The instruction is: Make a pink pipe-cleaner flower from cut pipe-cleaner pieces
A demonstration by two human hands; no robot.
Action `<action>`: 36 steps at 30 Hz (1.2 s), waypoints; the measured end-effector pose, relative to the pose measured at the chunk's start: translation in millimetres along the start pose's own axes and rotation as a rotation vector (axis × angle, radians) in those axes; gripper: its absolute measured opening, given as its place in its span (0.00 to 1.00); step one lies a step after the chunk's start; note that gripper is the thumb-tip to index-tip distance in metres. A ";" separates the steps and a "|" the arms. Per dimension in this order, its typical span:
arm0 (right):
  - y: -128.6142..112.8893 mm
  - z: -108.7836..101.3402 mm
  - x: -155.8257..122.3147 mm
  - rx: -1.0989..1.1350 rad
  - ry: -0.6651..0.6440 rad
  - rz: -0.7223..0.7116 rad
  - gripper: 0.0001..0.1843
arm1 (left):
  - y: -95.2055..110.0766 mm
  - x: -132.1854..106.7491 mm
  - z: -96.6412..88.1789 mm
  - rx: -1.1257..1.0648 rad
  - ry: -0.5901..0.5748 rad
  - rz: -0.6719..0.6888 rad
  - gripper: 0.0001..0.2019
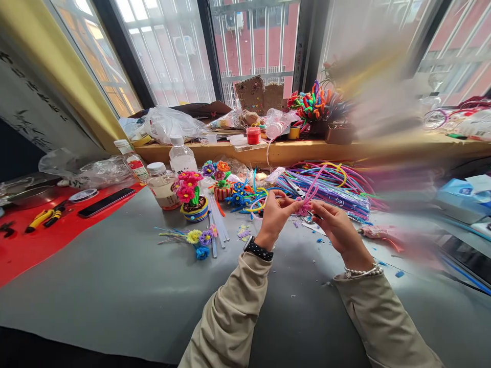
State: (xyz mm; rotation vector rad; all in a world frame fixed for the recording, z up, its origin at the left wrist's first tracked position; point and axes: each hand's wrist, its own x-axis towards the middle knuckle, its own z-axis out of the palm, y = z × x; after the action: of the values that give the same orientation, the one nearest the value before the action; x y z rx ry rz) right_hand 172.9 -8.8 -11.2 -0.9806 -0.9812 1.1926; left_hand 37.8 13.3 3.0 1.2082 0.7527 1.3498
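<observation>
My left hand (275, 214) and my right hand (335, 226) meet above the grey table (115, 286), both pinching a pink pipe cleaner (311, 191) whose ends rise between them. The fingers of each hand are closed on it. A black dotted band sits on my left wrist, a bead bracelet on my right. Just behind my hands lies a pile of coloured pipe cleaners (330, 179).
Small pipe-cleaner flower pots (193, 197) and loose flowers (199, 238) lie left of my hands. A jar (163, 185) and two bottles (181, 156) stand behind. A phone (106, 202) and yellow pliers (42, 219) rest on a red mat. The window ledge (307, 148) holds clutter.
</observation>
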 end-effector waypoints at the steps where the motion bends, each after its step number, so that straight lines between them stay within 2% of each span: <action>1: 1.0 -0.1 0.6 0.016 -0.024 0.018 0.10 | 0.6 -0.2 0.2 -0.004 -0.003 -0.013 0.21; 11: 9.4 5.1 2.7 0.183 -0.222 0.108 0.10 | 3.3 -1.4 2.9 -0.118 -0.020 -0.053 0.21; 19: 12.4 9.2 3.8 0.194 -0.282 0.111 0.13 | 3.5 -2.3 2.7 -0.132 -0.019 -0.027 0.20; 25: 15.0 9.7 4.2 0.236 -0.180 0.067 0.09 | 5.5 -2.0 4.1 -0.179 0.002 -0.060 0.20; 32: 8.5 12.0 1.1 0.102 -0.086 -0.031 0.08 | 6.5 -2.5 3.0 -0.167 -0.024 -0.131 0.24; 36: 5.0 11.7 1.4 0.127 0.050 -0.093 0.10 | 3.8 -2.3 2.1 -0.177 -0.032 -0.190 0.26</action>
State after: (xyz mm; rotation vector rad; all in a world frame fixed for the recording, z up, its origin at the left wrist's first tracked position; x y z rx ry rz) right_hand 160.6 -5.9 -12.6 -0.8514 -0.8913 1.1334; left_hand 38.3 10.0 6.6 0.9902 0.6920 1.2105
